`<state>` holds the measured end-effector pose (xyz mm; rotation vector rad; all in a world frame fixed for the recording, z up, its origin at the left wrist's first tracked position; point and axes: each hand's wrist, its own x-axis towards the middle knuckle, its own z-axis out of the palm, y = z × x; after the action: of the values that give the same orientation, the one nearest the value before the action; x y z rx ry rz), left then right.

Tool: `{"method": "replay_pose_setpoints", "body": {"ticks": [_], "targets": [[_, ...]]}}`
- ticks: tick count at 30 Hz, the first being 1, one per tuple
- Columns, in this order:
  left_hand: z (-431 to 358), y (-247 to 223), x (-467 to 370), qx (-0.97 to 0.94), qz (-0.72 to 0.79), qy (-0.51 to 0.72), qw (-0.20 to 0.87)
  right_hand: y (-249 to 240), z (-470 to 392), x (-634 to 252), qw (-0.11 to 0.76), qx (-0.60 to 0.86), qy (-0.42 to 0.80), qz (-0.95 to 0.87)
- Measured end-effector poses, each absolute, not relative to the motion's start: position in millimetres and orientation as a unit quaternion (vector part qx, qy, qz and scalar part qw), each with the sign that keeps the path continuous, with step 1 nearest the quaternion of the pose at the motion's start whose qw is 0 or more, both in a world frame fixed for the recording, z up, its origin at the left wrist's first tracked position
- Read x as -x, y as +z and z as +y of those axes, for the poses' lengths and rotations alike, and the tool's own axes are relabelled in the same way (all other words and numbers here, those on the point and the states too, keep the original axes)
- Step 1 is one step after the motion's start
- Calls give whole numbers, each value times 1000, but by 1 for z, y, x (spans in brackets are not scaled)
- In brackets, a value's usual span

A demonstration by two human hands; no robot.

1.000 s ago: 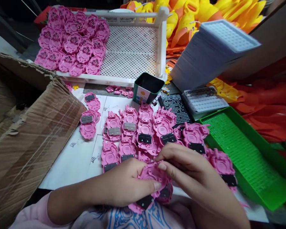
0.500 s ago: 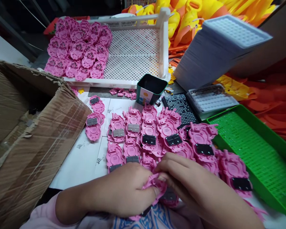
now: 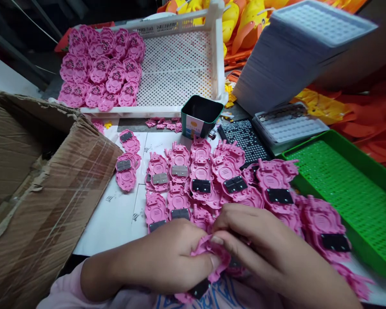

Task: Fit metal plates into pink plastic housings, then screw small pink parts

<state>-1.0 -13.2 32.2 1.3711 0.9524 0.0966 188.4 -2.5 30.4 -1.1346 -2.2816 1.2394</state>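
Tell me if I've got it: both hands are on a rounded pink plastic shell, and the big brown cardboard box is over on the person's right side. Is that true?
Not quite: the big brown cardboard box is over on the person's left side, as the head view shows. The left hand and right hand are indeed both on a rounded pink plastic shell.

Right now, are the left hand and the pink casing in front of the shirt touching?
Touching. The head view shows the left hand with its thumb across the pink casing.
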Motion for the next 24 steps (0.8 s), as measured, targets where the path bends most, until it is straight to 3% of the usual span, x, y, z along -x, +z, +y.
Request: {"method": "replay_pose_setpoints", "body": {"ticks": [4, 8, 11, 19, 24], "targets": [[-12, 32, 0, -565, 414, 58, 712, 29, 0, -187, 215, 425, 476, -739], [-12, 28, 2, -459, 400, 147, 779, 23, -2, -187, 391, 503, 494, -592], [-14, 21, 3, -376, 413, 220, 800, 19, -2, -187, 467, 491, 538, -500], [-11, 14, 0, -287, 440, 306, 794, 19, 7, -184, 541, 366, 637, -410], [-11, 13, -2, -263, 434, 340, 791, 19, 5, -187, 525, 346, 643, -438]]}}
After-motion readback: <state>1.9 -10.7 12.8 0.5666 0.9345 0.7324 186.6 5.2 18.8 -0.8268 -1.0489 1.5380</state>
